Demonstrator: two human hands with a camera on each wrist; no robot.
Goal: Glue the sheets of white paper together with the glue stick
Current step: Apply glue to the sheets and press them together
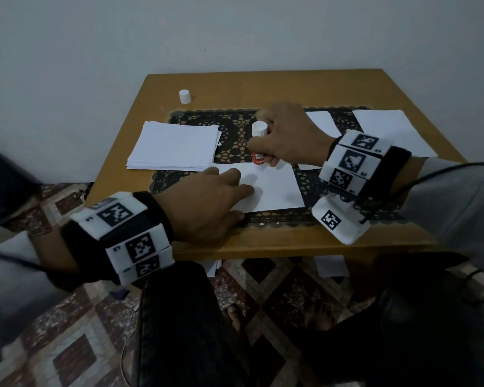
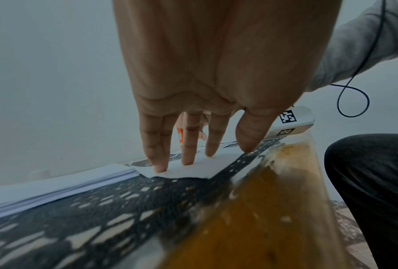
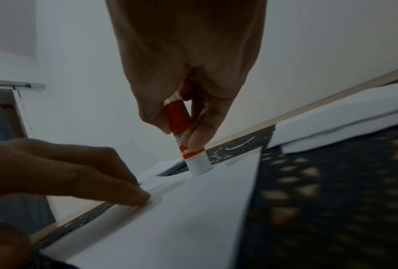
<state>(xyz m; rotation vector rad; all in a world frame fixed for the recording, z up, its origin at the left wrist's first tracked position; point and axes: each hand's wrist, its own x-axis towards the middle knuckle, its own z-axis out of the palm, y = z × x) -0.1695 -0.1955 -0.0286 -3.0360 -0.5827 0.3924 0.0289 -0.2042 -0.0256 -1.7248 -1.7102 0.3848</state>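
Fingers [image 3: 198,134] of the right hand [image 1: 288,135] are curled around the glue stick [image 3: 184,136] and hold it upright, with its white lower end pressed on the far edge of the white sheet [image 1: 274,188]. This sheet lies on the black lace mat [image 1: 313,185] on the wooden bench [image 1: 291,241]. The left hand [image 1: 207,205] rests flat on the near-left part of the same sheet, with straight fingers [image 2: 157,154] spread and their tips pressing the paper.

The head view alone shows the whole layout: a stack of white paper [image 1: 173,146] to the left on the bench, more sheets [image 1: 389,129] to the right, and a small white cap [image 1: 184,96] standing apart near the far-left corner. The right wrist view shows what the head view hides, the contact of the stick with the paper. The left wrist view shows only a thin orange strip of the stick between the left fingers.
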